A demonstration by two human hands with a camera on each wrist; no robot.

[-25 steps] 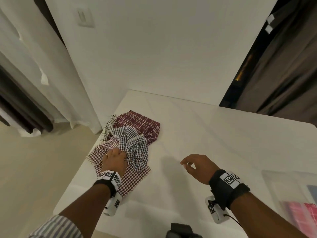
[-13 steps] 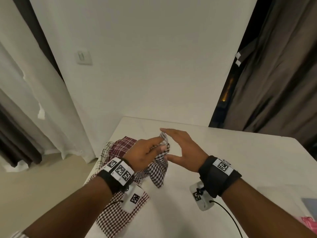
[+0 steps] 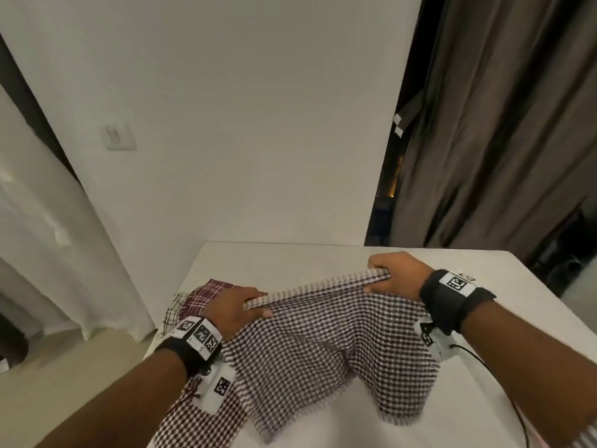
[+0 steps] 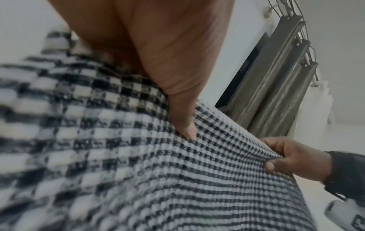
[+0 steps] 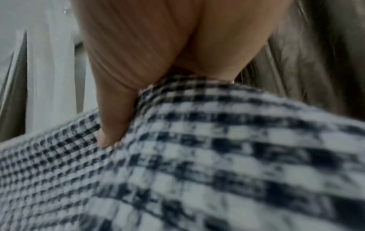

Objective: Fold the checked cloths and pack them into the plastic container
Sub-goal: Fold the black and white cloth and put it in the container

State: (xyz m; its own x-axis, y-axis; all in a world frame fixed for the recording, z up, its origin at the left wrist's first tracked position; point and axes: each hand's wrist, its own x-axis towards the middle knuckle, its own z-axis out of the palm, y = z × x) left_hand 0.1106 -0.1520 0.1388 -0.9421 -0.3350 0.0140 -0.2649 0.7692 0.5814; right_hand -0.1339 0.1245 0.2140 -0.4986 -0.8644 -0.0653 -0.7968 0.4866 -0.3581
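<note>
Black-and-white checked cloth (image 3: 323,344) hangs spread between your left hand (image 3: 237,307) and right hand (image 3: 392,274), each pinching a top corner above the surface (image 3: 323,257). No fold made yet; other cloths (image 3: 206,294) wait unfolded; the container is out of view.

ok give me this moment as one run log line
step: spreading cloth | left hand: pinching black checked cloth edge | right hand: pinching same edge | red cloths: unfolded on table
</note>
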